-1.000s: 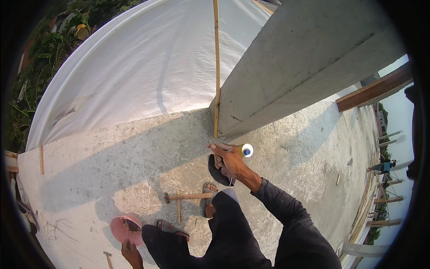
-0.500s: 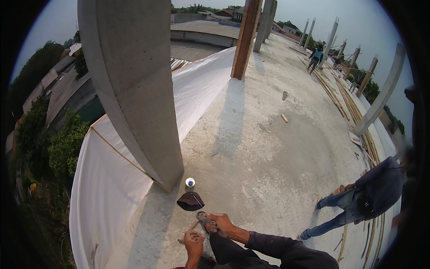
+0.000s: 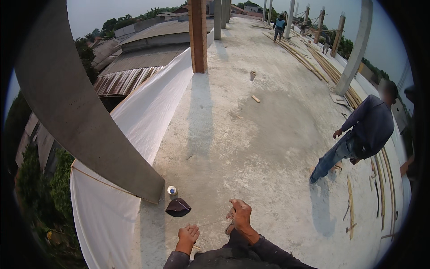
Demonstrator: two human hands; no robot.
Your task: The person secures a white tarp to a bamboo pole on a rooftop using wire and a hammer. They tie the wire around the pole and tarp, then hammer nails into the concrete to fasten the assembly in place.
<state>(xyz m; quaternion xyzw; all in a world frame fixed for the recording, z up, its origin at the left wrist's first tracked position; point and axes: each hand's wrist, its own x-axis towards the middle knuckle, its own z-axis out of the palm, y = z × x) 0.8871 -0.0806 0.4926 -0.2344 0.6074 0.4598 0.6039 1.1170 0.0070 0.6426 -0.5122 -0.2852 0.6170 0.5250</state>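
Observation:
My left hand is low in the picture, palm turned up and fingers loosely curled. A small pale stick shows just below it; whether the hand grips it I cannot make out. To its right, my right hand is raised, with thumb and fingers pinched together. A faint thin string seems to run between the two hands. Ahead of my left hand a dark cap lies on the concrete. Just beyond the cap stands a small round can with a blue spot on top.
A concrete column rises at the left beside white sheeting along the slab edge. A co-worker in a dark top and jeans is at the right, near bamboo poles. Another person is far off. A wood-clad column stands ahead.
My hands have moved apart, the right one to the right. The view has turned, so the column sits farther left. The co-worker at the right has shifted stance and stands more upright.

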